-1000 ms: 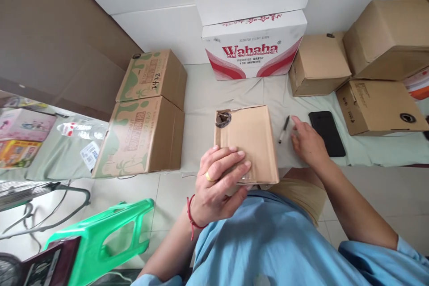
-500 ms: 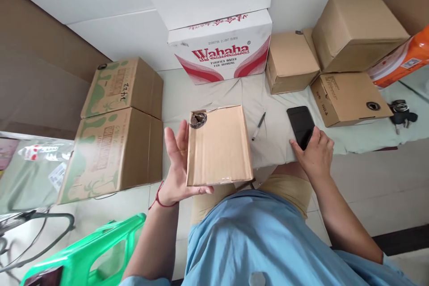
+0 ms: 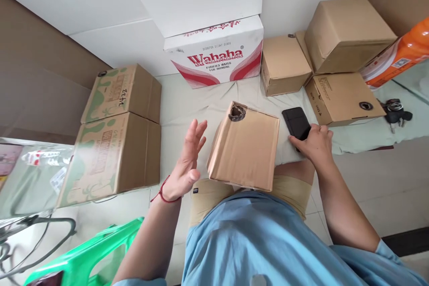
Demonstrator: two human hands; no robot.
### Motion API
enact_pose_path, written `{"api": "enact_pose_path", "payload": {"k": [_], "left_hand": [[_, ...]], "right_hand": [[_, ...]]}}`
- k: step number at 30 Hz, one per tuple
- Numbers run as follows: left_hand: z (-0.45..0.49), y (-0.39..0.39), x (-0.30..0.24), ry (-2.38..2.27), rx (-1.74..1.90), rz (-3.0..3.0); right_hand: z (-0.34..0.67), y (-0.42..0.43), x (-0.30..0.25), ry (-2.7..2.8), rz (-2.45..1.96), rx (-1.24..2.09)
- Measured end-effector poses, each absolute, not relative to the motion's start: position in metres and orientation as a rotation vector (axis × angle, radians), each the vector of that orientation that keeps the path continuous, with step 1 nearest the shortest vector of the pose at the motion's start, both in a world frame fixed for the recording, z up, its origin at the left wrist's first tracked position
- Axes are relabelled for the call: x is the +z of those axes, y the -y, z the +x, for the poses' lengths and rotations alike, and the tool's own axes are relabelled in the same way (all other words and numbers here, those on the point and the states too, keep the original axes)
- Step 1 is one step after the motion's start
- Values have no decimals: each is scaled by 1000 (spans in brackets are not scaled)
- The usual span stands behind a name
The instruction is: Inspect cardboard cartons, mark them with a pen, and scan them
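Note:
A small brown cardboard box [image 3: 246,149] stands at the table's near edge, turned at an angle, with a dark-rimmed round hole [image 3: 237,113] near its top left corner. My left hand [image 3: 186,165], a red string round its wrist, is held up beside the box, fingers stretched out and a gap between them. To the right lies a black phone [image 3: 295,120] on the cloth. Around its near end my right hand [image 3: 317,143] has closed, thumb on one side and fingers on the other.
A white Wahaha water carton [image 3: 216,60] stands against the wall. On the right are several brown boxes [image 3: 286,60], an orange bottle [image 3: 398,56] and keys [image 3: 397,114]. Two printed cartons [image 3: 137,143] stand left. A green plastic stool [image 3: 90,254] is below them.
The box has shifted right and turned, and now covers where the pen lay. My left hand has come off it and raised its fingers. My right hand stays at the phone.

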State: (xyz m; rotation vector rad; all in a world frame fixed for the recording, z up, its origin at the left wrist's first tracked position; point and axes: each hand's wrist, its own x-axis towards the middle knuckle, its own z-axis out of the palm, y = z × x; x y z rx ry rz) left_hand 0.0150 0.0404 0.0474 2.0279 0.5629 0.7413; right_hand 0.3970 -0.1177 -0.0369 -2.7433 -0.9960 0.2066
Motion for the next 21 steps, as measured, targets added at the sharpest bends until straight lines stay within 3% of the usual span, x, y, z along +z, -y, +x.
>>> {"api": "enact_pose_path", "payload": {"k": [5,11,21], "left_hand": [[24,-12,72,-742,771,1946],[18,-6,81,-927,489,1847],[8,30,79,-982,304,1659]], "right_hand": [[393,119,-26,988,-2744,209],[390,126,-9,818,-2720,382],[344,136,-10,493,-2135,594]]}}
